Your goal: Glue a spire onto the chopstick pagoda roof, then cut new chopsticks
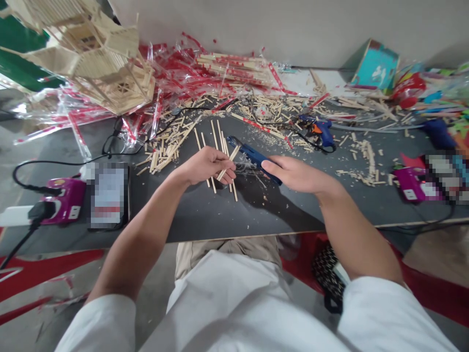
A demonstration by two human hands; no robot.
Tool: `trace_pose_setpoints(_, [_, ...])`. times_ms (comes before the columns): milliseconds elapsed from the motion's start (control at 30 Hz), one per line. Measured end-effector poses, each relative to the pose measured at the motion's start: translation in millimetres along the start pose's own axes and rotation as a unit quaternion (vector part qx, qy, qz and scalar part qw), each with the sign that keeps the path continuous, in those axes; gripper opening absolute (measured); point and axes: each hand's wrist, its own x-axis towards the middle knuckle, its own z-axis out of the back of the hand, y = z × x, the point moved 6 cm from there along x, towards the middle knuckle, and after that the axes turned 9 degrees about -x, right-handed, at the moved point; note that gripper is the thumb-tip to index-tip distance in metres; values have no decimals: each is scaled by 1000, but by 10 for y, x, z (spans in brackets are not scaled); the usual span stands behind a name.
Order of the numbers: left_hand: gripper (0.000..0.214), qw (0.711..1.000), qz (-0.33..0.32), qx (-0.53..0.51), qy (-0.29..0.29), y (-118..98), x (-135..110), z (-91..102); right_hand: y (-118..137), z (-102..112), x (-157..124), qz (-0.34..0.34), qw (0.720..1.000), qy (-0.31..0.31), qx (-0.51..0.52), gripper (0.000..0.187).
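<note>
My left hand point(210, 166) pinches a pair of thin wooden sticks point(233, 155) between thumb and fingers, tilted up to the right. Below and beyond it, several longer wooden sticks point(215, 132) lie roughly side by side on the dark tabletop. My right hand point(295, 172) is wrapped round a long dark blue hand tool point(251, 155). The tool's head points left, close to the upper ends of the held sticks; whether it touches them I cannot tell. Its exact kind is unclear.
Stick offcuts point(170, 142) and shavings litter the dark table point(220, 220). Behind lie red-and-clear wrappers point(176, 73). A wooden stick model point(106, 68) stands back left. A phone point(109, 195) and purple power strip point(68, 198) sit left, a blue glue gun point(324, 133) right.
</note>
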Motion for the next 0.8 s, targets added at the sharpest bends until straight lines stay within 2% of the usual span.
trace_pose_setpoints(233, [21, 1000, 9, -3, -5, -4, -3, 11, 27, -6, -19, -10, 1000, 15, -2, 61])
trace_pose_setpoints(633, [27, 1000, -14, -7, 11, 30, 22, 52, 41, -14, -15, -11, 1000, 14, -16, 61])
trace_pose_setpoints(800, [29, 1000, -16, 0, 20, 50, 26, 54, 19, -24, 5, -62, 996, 9, -57, 69])
